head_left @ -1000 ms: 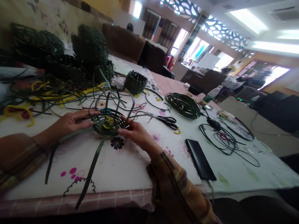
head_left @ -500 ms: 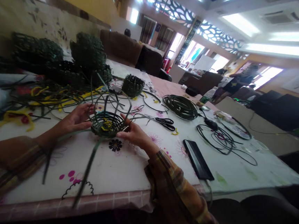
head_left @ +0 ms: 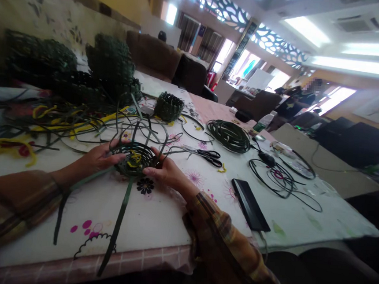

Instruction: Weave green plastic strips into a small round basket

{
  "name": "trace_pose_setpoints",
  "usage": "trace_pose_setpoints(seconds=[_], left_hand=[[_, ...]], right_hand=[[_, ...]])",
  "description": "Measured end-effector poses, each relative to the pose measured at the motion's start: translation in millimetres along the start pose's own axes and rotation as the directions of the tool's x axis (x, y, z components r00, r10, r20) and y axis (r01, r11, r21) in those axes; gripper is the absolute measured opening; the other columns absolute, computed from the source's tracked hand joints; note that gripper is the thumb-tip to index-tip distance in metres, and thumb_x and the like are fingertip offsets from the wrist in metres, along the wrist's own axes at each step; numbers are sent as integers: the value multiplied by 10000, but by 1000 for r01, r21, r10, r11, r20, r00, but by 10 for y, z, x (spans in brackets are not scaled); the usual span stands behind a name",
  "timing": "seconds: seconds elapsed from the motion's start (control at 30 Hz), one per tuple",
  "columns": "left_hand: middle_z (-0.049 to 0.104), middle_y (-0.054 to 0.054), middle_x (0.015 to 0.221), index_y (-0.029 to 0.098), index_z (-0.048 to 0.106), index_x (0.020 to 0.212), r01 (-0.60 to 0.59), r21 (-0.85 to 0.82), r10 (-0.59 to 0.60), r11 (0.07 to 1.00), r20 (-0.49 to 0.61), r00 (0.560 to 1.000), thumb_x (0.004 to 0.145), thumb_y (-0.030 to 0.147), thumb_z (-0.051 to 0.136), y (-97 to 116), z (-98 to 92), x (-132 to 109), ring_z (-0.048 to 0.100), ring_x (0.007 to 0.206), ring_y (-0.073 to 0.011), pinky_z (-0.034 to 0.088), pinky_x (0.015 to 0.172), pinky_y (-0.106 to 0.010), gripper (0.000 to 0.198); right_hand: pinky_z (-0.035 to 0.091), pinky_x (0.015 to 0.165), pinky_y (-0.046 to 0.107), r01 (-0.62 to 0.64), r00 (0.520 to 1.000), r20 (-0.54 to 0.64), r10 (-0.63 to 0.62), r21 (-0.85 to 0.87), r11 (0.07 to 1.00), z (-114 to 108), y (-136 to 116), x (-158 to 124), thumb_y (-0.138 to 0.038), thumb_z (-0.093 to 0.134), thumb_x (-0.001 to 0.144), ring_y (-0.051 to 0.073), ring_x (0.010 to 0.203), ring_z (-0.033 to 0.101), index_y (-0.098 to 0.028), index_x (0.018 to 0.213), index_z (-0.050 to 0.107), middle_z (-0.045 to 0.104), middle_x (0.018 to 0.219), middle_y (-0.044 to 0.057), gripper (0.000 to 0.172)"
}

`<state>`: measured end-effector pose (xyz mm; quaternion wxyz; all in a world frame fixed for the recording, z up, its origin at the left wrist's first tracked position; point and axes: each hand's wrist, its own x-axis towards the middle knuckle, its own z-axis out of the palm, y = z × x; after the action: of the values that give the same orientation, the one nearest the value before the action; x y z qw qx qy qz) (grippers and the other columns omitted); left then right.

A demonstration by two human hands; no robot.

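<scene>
A small, partly woven basket of dark green strips rests on the patterned tablecloth, with long loose strips sticking up and outward and a yellow tie in its bottom. My left hand grips its left rim, thumb over the edge inside. On the right side, my right hand holds the wall, thumb at the near rim and fingers behind it. One long green strip hangs from the basket toward the table's front edge. Black-handled scissors lie to the right of the basket.
A finished small basket stands behind, near larger woven baskets at the back left. Yellow and green strip scraps cover the left side. To the right are a strip coil, a phone and a bottle. A person stands far off.
My left hand has moved right and closed onto the basket's rim, its thumb now over the edge. My right hand shifted slightly left along the near side. The hanging strip swung a little right.
</scene>
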<state>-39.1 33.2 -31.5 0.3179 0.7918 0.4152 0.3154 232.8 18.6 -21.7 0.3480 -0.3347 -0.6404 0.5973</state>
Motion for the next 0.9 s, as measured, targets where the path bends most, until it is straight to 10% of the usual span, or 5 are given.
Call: trace_pose_setpoints(seconds=[0.33, 0.63, 0.9], left_hand=[[666, -60, 1310, 304, 580, 1350, 48, 246, -11, 968, -151, 989, 878, 545, 493, -81, 114, -62, 578, 1242, -356, 354, 1124, -595, 537], [415, -52, 1562, 383, 92, 1556, -98, -112, 83, 989, -134, 988, 977, 426, 421, 139, 139, 5, 458, 1394, -214, 540, 1032, -428, 667], [629, 36, 1371, 331, 411, 1481, 14, -43, -23, 999, -219, 976, 978, 550, 346, 116, 251, 20, 568, 1286, -222, 499, 1059, -396, 552]], right_hand=[[543, 1011, 363, -12, 1000, -7, 12, -6, 1000, 46, 35, -9, -378, 862, 670, 213, 1112, 663, -214, 1398, 497, 693, 1217, 51, 831], [480, 1068, 391, 19, 999, -41, -26, -166, 986, 40, 41, -37, -457, 842, 684, 234, 1165, 628, -206, 1435, 468, 655, 1283, 71, 876], [481, 1034, 362, 71, 997, 0, -74, -296, 953, 32, -15, -50, -519, 798, 723, 230, 1138, 628, -201, 1396, 508, 667, 1246, 66, 799]])
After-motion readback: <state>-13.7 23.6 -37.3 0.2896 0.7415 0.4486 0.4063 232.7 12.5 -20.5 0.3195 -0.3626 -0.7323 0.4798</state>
